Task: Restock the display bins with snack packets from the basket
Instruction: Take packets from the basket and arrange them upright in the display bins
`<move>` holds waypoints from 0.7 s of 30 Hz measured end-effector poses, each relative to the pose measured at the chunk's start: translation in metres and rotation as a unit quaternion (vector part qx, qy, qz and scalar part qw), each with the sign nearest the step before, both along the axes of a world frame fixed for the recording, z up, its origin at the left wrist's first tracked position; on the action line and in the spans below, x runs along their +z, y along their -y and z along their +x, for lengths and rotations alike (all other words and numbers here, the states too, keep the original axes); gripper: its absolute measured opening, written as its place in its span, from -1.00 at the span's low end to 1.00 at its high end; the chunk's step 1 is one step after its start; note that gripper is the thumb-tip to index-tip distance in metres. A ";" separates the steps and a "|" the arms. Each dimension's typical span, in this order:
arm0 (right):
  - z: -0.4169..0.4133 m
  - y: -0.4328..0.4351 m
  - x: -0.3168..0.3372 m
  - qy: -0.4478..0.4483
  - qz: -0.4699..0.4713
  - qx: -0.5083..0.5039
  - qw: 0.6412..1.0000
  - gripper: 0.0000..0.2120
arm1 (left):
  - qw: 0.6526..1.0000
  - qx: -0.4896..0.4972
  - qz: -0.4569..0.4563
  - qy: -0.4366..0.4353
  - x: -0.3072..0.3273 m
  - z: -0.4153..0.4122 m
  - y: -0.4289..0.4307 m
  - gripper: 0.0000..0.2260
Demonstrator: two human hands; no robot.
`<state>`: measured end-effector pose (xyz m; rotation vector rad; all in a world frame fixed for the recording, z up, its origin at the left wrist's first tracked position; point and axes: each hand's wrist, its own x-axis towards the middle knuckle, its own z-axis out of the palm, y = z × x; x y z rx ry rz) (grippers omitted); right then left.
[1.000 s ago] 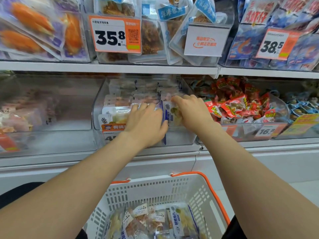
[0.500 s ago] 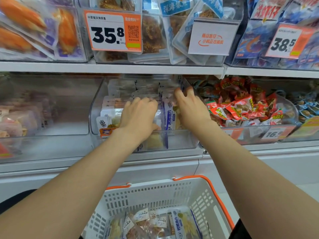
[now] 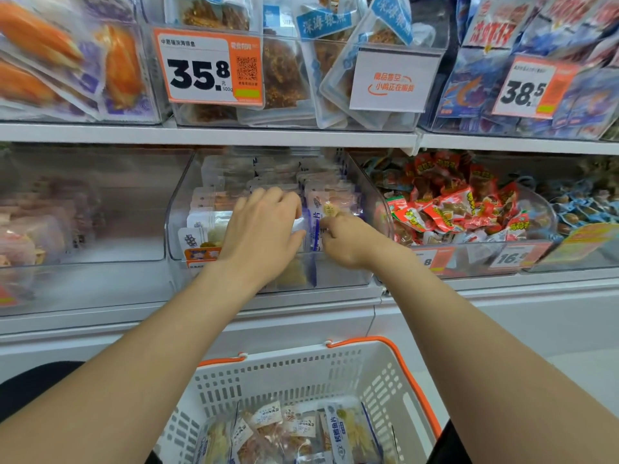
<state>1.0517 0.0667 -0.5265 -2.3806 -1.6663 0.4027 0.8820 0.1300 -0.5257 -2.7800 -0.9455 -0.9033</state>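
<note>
A clear middle display bin (image 3: 179, 209) on the lower shelf holds rows of white snack packets (image 3: 217, 199) standing on edge. Both hands are inside its front right part. My left hand (image 3: 263, 232) has its fingers curled over the top of a white and blue snack packet (image 3: 315, 229), thumb against its side. Just to the right, my right hand (image 3: 348, 241) pinches the same packet's right edge with curled fingers. Below, the white basket with orange handles (image 3: 301, 373) holds several more snack packets (image 3: 294, 430).
The clear bin (image 3: 83, 212) to the left has blurred packets at its left end. To the right is a bin of red wrapped snacks (image 3: 462, 209). The upper shelf (image 3: 207, 135) carries bins of larger pouches with price tags 35.8 (image 3: 207, 68) and 38.5 (image 3: 526, 88).
My right hand has drawn back from deeper in the bin to its front, beside my left hand, and its fingers have curled. My left hand has stayed on the packets.
</note>
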 end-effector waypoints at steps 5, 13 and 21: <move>-0.023 0.035 0.000 0.165 0.201 -0.046 0.965 -0.73 | 0.995 -0.052 0.082 0.030 0.000 -0.008 0.025 -0.87; -0.059 0.097 0.003 0.171 0.144 -0.051 0.973 -0.91 | 0.989 -0.082 0.087 -0.082 -0.028 -0.017 0.056 -0.90; -0.082 0.149 -0.072 0.143 -0.264 0.047 0.953 -0.90 | 0.831 -0.161 -0.191 -0.496 -0.139 -0.019 0.094 -0.75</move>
